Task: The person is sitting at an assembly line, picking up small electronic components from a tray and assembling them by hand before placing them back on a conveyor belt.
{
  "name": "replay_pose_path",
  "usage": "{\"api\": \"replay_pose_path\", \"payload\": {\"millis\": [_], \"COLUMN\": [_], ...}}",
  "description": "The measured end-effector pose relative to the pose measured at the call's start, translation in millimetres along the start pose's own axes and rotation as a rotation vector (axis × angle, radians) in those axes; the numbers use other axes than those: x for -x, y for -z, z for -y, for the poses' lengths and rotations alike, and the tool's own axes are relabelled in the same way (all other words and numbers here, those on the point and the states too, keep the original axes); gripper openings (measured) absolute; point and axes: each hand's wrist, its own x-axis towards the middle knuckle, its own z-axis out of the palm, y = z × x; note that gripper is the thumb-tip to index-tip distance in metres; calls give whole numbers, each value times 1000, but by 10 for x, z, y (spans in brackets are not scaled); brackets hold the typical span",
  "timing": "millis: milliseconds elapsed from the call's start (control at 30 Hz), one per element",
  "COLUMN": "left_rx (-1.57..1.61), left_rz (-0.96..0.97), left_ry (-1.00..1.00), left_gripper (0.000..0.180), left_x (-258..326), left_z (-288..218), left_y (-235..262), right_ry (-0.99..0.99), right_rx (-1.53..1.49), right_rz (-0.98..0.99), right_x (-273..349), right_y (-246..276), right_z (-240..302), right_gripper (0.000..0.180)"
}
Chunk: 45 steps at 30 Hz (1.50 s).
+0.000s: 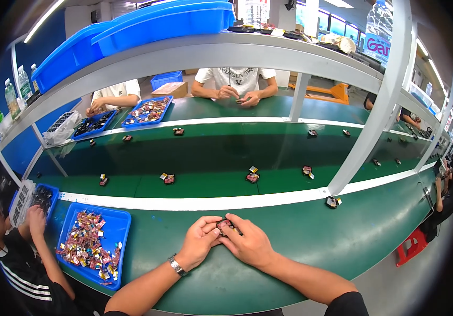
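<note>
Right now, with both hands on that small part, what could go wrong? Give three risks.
The small part might slip from between the left hand and the right hand. Loose pieces heaped in the blue tray could scratch or snag one another. The dark unit beside the white strip might be knocked if the right hand sweeps outward.

Held part (226, 224): we note black with dark red.
Tray (112, 223): we identify plain blue.
Tray pieces (87, 237): we record dark red mixed with yellow and white.
Table (300, 258): green.
Wristwatch (176, 265): silver.
Co-worker's garment (29, 288): black, white stripes.
Stool (414, 245): red.
</note>
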Motion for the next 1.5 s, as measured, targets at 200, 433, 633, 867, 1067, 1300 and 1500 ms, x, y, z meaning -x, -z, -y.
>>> {"api": "replay_pose_path", "payload": {"millis": [200,433,633,867,1067,1300,1500], "left_rx": [85,-47,-103,-128,-118,-101,-145], "left_rz": [-14,60,87,96,98,39,73], "left_ry": [-56,29,41,48,42,13,48], "left_gripper": [50,49,39,33,31,31,29], "left_x": [19,9,11,1,9,-16,-21], "left_z": [-97,-145,-113,-121,-124,-163,-161], "left_y": [-40,-55,-13,-17,0,102,108], "right_ry": [-106,-780,-424,-568,-529,-378,-436], "right_rx": [12,203,326,246,72,125,209], "right_rz": [-142,-44,-46,80,10,62,123], "right_x": [-382,-326,-462,-409,-404,-346,-365], "right_y": [-95,34,-23,-85,-44,-4,59], "right_z": [-595,-1780,-1522,-1652,-1643,-1456,-1648], "right_gripper": [27,44,61,57,47,51,61]}}
